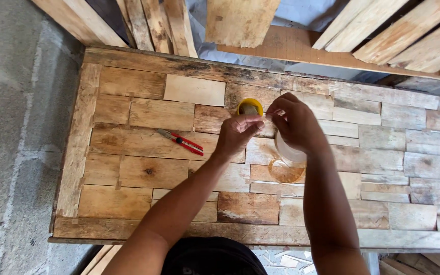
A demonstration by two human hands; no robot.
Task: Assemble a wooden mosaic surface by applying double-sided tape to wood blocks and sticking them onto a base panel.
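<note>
The hands hide most of the bottle.

One head-worn camera looks steeply down, close over the patchwork wooden tabletop.

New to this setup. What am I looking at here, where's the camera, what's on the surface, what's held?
There is no machine: a person works with two bare hands, filmed from a camera on their head looking down. The surface is a panel of patchwork wooden pieces. On it lie a red utility knife and a yellow-rimmed round container. The right hand grips a whitish bottle over a glossy wet patch. The left hand pinches at the bottle's top; what it grips is too small to tell.
</note>
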